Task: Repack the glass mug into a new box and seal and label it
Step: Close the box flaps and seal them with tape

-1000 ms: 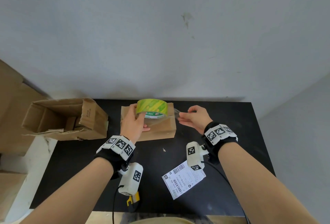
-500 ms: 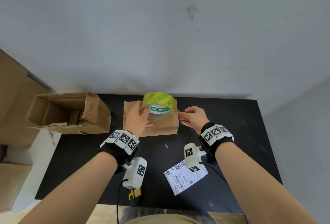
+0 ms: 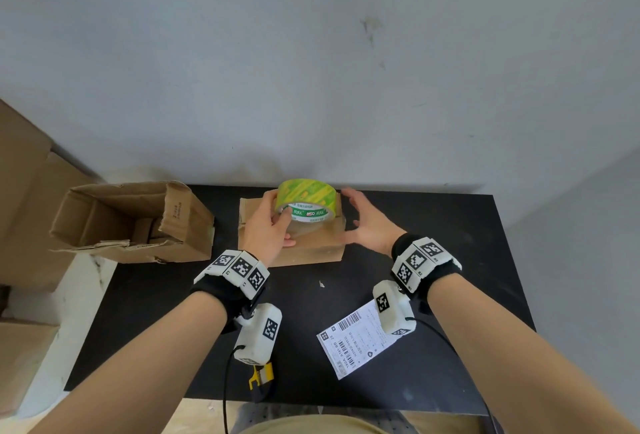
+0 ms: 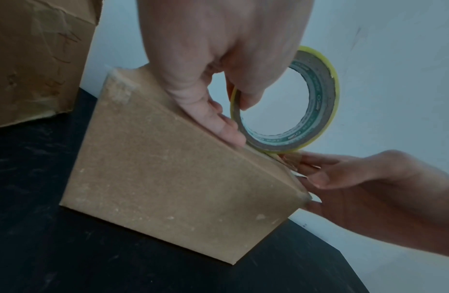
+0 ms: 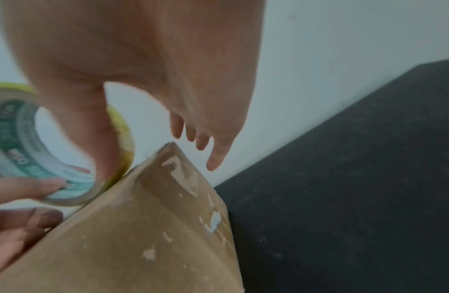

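A closed brown cardboard box (image 3: 311, 250) sits mid-table. My left hand (image 3: 268, 229) grips a green-yellow tape roll (image 3: 306, 199) standing on the box top, thumb through its core. In the left wrist view the roll (image 4: 318, 111) touches the box (image 4: 168, 188) at its top right edge. My right hand (image 3: 367, 225) lies open over the box's right end. Its fingertips (image 4: 314, 178) press against that end. The right wrist view shows its thumb (image 5: 103, 154) down beside the roll (image 5: 22, 154). No mug is visible.
An open, worn cardboard box (image 3: 131, 222) lies on its side at the table's left. A white shipping label (image 3: 349, 343) lies flat near the front edge of the black table (image 3: 450, 225). More cardboard (image 3: 24, 191) is stacked beyond the left edge. A wall rises behind.
My right hand stopped pinching the pulled tape end, came in to the box's right end and spread open against it. The left hand kept the roll on the box top.
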Tool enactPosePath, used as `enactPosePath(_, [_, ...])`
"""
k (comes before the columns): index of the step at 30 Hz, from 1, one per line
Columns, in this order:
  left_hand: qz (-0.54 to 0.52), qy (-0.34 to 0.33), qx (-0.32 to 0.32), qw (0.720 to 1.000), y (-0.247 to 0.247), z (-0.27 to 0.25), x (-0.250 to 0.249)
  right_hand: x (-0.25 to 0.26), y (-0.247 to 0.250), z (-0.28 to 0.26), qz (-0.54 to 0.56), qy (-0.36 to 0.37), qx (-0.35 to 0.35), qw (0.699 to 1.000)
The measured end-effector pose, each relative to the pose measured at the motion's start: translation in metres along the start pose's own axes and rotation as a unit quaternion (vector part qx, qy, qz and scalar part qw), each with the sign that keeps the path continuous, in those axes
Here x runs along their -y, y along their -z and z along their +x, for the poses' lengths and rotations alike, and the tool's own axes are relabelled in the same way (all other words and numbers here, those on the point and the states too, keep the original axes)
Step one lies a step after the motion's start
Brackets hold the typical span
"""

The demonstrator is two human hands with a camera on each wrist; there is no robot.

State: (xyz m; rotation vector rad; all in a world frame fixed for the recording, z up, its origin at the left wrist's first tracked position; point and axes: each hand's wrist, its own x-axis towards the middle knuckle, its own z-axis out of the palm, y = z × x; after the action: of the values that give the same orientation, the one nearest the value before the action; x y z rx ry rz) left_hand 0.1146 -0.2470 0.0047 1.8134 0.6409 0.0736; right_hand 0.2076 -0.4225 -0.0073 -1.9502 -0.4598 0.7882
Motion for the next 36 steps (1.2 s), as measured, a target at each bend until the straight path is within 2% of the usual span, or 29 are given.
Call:
enactPosePath(2, [-0.002, 0.003, 0.002, 1.000, 0.000, 0.001, -0.001, 0.008, -0.004, 0.003, -0.097, 0.037, 0.059, 0.993])
enactPosePath(5, [0.000, 0.005, 0.005, 1.000, 0.001, -0.001, -0.001, 0.012, -0.011, 0.009, -0.188, 0.083, 0.055, 0.977])
enactPosePath(9, [0.020, 0.004, 0.011, 1.000, 0.003, -0.002, -0.004, 0.013, -0.007, 0.010, -0.198, 0.094, 0.034, 0.975])
enactPosePath(13, [0.098, -0.016, 0.007, 0.995, 0.012, 0.001, -0.014, 0.013, -0.005, 0.010, -0.199, 0.083, 0.032, 0.976])
enactPosePath(16, [0.244, -0.075, 0.003, 0.967, 0.021, 0.003, -0.019, 0.014, -0.005, 0.011, -0.202, 0.073, 0.035, 0.976])
enactPosePath(19, [0.331, -0.087, 0.006, 0.940, 0.027, 0.000, -0.024, 0.016, -0.006, 0.010, -0.213, 0.071, 0.037, 0.974])
enactPosePath(23, [0.380, -0.089, -0.013, 0.921, 0.046, -0.003, -0.030, 0.015, -0.004, 0.010, -0.243, 0.067, 0.038, 0.967])
enactPosePath(28, [0.459, -0.107, 0.001, 0.882, 0.063, -0.006, -0.033, 0.017, -0.005, 0.009, -0.256, 0.062, 0.037, 0.964])
enactPosePath(32, [0.448, -0.105, 0.019, 0.888, 0.061, -0.005, -0.033, 0.017, -0.001, 0.006, -0.267, 0.056, 0.039, 0.961])
enactPosePath(36, [0.473, -0.103, 0.024, 0.874, 0.062, -0.003, -0.036, 0.015, 0.006, 0.000, -0.274, 0.044, 0.037, 0.960])
